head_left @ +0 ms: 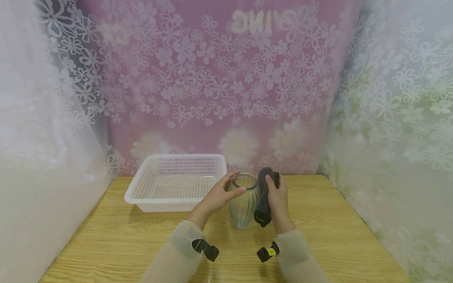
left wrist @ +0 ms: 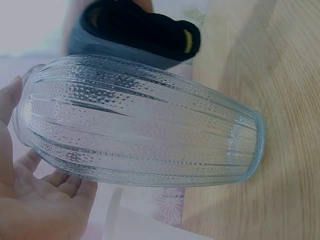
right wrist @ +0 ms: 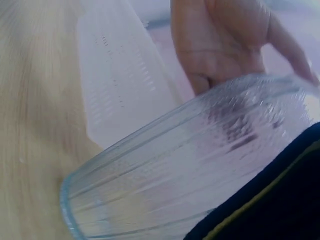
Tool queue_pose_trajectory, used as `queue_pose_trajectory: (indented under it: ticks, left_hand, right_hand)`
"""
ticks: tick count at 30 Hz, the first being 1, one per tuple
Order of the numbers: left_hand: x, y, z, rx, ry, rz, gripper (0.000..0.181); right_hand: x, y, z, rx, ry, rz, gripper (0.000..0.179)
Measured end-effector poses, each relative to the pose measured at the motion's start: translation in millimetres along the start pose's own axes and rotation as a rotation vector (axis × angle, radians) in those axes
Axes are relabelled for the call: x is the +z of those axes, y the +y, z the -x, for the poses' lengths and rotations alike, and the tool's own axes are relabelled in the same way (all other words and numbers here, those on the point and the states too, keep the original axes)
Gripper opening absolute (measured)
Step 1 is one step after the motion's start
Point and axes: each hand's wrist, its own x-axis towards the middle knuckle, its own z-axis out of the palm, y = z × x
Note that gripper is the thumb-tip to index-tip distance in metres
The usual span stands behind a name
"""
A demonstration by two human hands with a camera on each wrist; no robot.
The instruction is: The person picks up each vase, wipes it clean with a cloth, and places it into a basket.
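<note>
A clear ribbed glass vase [head_left: 242,210] stands upright on the wooden table, its mouth uncovered. My left hand [head_left: 220,195] holds it near the neck, thumb on the near side of the rim and fingers round the left side. In my right hand [head_left: 278,201] is a dark, rolled or folded cloth [head_left: 262,208], gripped with the thumb across its top. The cloth is right beside the vase's right side; the left wrist view shows its folded end with a yellow edge [left wrist: 188,41]. Dimpled texture covers the glass [left wrist: 145,125].
A white perforated plastic basket [head_left: 166,206] sits behind and left of the vase, with nothing seen inside. The wood-grain table [head_left: 339,236] is bordered by flower-patterned curtains [head_left: 219,86] at the back and both sides.
</note>
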Motion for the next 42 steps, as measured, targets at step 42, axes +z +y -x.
queue_pose_trajectory:
  ticks: [42]
  left_hand:
    - [-0.9, -2.0, -0.9, -0.009, 0.009, -0.018, 0.076]
  right_hand:
    - [50.3, -35.8, 39.5, -0.722, 0.233, 0.334, 0.05]
